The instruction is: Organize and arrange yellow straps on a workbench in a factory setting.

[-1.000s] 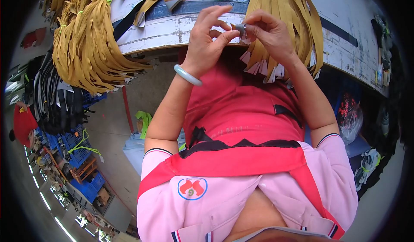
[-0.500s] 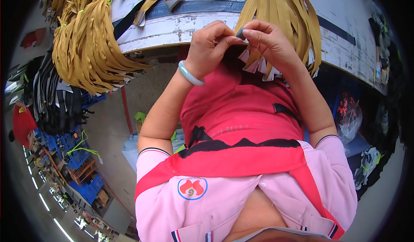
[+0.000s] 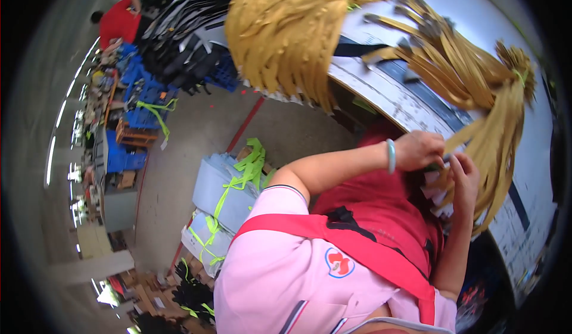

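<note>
left hand [image 3: 420, 150]: fingers curled and bunched toward the thumb, tips right beside a small grey piece [image 3: 448, 157]; could not tell whether they pinched it.
right hand [image 3: 466, 179]: raised, thumb and forefinger pressed together on the small grey piece; other fingers partly hidden.
piece location: where the fingertips of both hands met, near the table edge and against the mustard strips [image 3: 497, 149]; small and partly covered, outline unclear.
mustard strips: lay across the white table [image 3: 468, 3] just beyond the hands, pale ends toward the body; gathered at the far end by a green tie [image 3: 523, 76].
loose strips [image 3: 456, 60]: also mustard, several with grey tips; fanned over the tabletop to the left of the tied ones, slightly blurred.
left-hand bundle [image 3: 283, 39]: thick mustard mass, drooped over the table edge, well apart from both hands.
dark strips [image 3: 182, 48]: black and grey, hung beyond that bundle, near blue crates [image 3: 140, 75].
floor: grey-blue stack [image 3: 223, 182] bound with bright green ties, beside the left forearm in view; a red line ran past it.
wearer: pale bracelet [image 3: 391, 155] on left wrist, pink shirt [image 3: 268, 268], red apron [image 3: 357, 238].
background: another person in red [image 3: 119, 24] stood at upper left, well apart from the work.
</note>
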Demonstrator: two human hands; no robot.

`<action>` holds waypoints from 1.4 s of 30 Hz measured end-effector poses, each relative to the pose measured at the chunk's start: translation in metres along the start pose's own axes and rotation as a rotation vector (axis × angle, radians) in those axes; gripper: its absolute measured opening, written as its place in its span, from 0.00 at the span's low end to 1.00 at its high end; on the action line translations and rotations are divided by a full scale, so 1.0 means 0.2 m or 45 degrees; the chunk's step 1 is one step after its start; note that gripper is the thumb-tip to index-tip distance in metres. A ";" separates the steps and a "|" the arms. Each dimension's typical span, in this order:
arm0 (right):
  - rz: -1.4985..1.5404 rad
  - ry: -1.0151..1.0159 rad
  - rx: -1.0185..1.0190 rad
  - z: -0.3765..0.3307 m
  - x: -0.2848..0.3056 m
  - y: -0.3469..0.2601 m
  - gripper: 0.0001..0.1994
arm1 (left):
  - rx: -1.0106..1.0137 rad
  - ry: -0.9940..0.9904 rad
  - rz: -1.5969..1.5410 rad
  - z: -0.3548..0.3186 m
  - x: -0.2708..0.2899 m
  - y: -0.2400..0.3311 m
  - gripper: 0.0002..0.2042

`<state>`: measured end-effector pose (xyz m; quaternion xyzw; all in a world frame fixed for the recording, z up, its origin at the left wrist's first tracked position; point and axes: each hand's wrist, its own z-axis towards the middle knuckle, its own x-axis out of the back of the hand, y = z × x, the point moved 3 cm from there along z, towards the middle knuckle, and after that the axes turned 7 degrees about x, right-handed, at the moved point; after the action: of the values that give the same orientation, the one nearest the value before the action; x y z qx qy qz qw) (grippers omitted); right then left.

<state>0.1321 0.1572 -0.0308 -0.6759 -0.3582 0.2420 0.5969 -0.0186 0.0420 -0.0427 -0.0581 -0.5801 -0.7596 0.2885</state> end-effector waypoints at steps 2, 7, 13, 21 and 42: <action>0.171 -0.015 -0.026 -0.01 0.05 0.07 0.05 | -0.011 -0.043 0.025 0.03 -0.03 0.01 0.09; 0.147 -0.118 0.272 0.03 -0.06 0.01 0.05 | 0.028 -0.003 0.095 -0.01 0.00 0.00 0.08; 0.017 -0.039 0.308 0.04 -0.10 0.01 0.05 | 0.063 0.005 0.098 -0.02 0.06 -0.02 0.07; 0.016 0.012 0.141 0.03 -0.09 0.03 0.05 | 0.030 -0.020 0.237 -0.03 0.00 -0.03 0.07; 0.400 0.091 0.107 -0.05 -0.04 -0.04 0.07 | 0.040 0.113 0.044 -0.01 0.23 0.10 0.06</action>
<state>0.1323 0.1450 -0.0228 -0.7063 -0.2163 0.3229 0.5917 -0.0456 0.0206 -0.0074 -0.0301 -0.5773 -0.7472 0.3280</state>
